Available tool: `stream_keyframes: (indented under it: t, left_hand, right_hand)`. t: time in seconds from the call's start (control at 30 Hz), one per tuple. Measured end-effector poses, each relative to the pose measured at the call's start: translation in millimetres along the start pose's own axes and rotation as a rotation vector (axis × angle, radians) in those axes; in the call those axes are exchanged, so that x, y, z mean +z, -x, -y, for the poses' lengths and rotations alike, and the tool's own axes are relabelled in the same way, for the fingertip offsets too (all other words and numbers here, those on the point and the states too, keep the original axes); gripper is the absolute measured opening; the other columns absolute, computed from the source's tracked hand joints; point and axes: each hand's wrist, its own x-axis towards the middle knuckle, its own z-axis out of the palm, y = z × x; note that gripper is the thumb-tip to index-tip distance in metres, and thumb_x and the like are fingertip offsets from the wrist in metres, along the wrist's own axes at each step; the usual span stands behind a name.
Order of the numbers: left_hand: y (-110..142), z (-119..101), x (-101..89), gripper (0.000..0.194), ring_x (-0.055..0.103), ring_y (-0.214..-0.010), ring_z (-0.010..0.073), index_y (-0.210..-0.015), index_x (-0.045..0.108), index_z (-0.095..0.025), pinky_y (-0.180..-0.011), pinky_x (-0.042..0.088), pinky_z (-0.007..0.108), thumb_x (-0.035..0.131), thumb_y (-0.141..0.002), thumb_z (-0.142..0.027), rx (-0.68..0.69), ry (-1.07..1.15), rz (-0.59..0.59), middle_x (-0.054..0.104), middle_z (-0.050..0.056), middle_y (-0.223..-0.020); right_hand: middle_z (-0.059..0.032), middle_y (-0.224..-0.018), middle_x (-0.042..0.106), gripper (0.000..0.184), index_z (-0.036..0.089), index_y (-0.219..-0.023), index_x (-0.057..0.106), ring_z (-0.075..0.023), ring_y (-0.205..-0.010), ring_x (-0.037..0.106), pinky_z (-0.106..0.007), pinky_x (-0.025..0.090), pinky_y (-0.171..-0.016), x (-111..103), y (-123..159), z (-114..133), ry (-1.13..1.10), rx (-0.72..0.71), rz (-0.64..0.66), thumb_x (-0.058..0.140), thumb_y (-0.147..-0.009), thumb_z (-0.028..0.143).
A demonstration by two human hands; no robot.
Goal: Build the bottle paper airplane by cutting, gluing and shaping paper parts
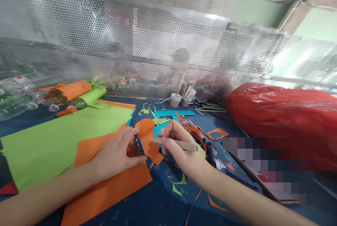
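My left hand [118, 152] rests on a sheet of orange paper [110, 187] and its fingers close round a small dark bottle-like object [137, 145] lying there. My right hand [179, 145] is closed in a pinch on a thin wooden pencil [175, 143], whose tip points left at the bottle and at an orange paper cut-out [147, 129] beside it. Both hands are close together near the middle of the blue table [158, 205].
A large green paper sheet [58, 138] lies at left, with bottles wrapped in orange [70, 90] and green [91, 96] paper behind it. A red plastic bag [284, 117] fills the right. Paper scraps, cups of sticks [181, 97] and a perforated metal screen [147, 50] stand behind.
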Motion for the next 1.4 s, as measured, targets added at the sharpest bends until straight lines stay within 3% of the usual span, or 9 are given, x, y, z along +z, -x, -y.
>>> stream_keyframes:
  t: [0.17,0.57,1.4]
  left_hand:
    - [-1,-1,-1.2,0.055,0.060,-0.111,0.0320,-0.118,0.046,-0.029,-0.093,0.051,0.050,0.070,-0.076,-0.055,0.021,0.012,0.021,0.059,0.009,-0.121]
    - [0,-8,-8.3,0.045,0.061,-0.096,0.0250,-0.115,0.048,-0.025,-0.084,0.052,0.045,0.065,-0.083,-0.052,0.068,0.025,0.072,0.054,0.005,-0.112]
    - [-1,-11,-10.4,0.040,0.061,-0.092,0.0265,-0.109,0.048,-0.028,-0.080,0.054,0.043,0.064,-0.083,-0.053,0.056,0.019,0.090,0.054,0.005,-0.109]
  right_hand:
    - [0.0098,-0.055,0.034,0.025,0.024,-0.067,0.039,-0.0093,-0.049,0.029,-0.026,0.027,-0.050,2,-4,-20,-0.024,0.028,-0.069,0.056,-0.085,0.028]
    - [0.0093,-0.056,0.037,0.025,0.024,-0.068,0.039,-0.0099,-0.051,0.031,-0.026,0.030,-0.052,4,-3,-25,-0.043,0.003,-0.070,0.055,-0.087,0.029]
    - [0.0082,-0.058,0.040,0.023,0.023,-0.070,0.041,-0.0088,-0.048,0.033,-0.023,0.026,-0.046,8,-3,-23,-0.046,0.045,0.001,0.058,-0.084,0.032]
